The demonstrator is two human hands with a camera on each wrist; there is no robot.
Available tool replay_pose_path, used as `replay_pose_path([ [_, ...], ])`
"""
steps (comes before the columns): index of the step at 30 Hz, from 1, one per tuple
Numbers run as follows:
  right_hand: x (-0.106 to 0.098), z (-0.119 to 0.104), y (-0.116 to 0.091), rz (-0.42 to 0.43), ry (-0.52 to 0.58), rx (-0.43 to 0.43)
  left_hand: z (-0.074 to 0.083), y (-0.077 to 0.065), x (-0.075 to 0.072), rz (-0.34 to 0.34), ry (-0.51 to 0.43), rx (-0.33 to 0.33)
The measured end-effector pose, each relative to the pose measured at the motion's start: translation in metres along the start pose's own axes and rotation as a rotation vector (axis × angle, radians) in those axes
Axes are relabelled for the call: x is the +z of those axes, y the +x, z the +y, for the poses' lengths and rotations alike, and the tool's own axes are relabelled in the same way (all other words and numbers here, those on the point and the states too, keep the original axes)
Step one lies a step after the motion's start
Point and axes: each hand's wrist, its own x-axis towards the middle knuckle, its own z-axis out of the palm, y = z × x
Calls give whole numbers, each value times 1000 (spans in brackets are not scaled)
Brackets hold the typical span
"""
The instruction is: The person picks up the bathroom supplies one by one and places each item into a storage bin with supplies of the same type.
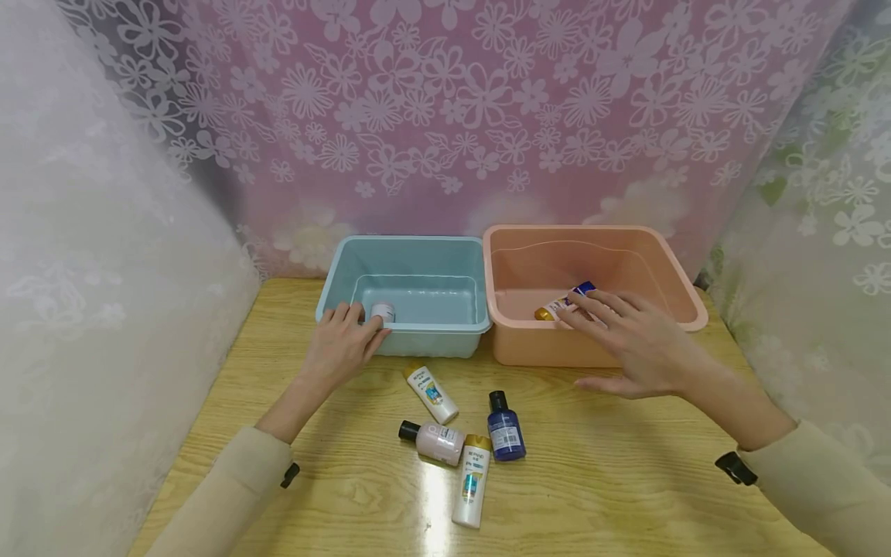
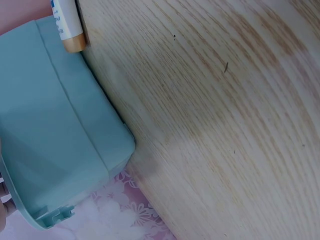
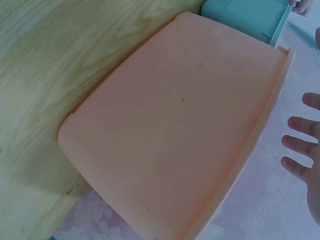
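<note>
Nearest the camera, four small bottles are being seen lying and standing on the wooden table [image 1: 612,480]: a white bottle with a gold cap [image 1: 472,480] is lying nearest, a dark blue bottle [image 1: 505,432] with a black cap is standing just right of it, a pale pink bottle [image 1: 433,441] with a black cap is lying to its left, and a second white gold-capped bottle [image 1: 431,392] is lying farther back. Their labels are too small to be read. Beyond them, two plastic tubs are sitting side by side and touching: a blue tub [image 1: 418,267] on the left and a pink tub [image 1: 592,247] on the right. The left hand [image 1: 343,344] is being rested on the near rim of the blue tub, fingers loosely curled over the edge, beside a small white container [image 1: 382,312] inside; whether it is being touched cannot be told. The right hand [image 1: 636,340] is being held spread, fingers straight, over the near rim of the pink tub, just above a gold-capped bottle [image 1: 557,308] lying inside, next to something blue. A flowered curtain [image 1: 445,100] is hanging behind.
</note>
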Motion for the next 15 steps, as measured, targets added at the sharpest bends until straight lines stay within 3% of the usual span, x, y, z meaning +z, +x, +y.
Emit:
replay_pose_path([
  [15,18,-29,4,73,52,-82,0,0,1,15,1,8],
])
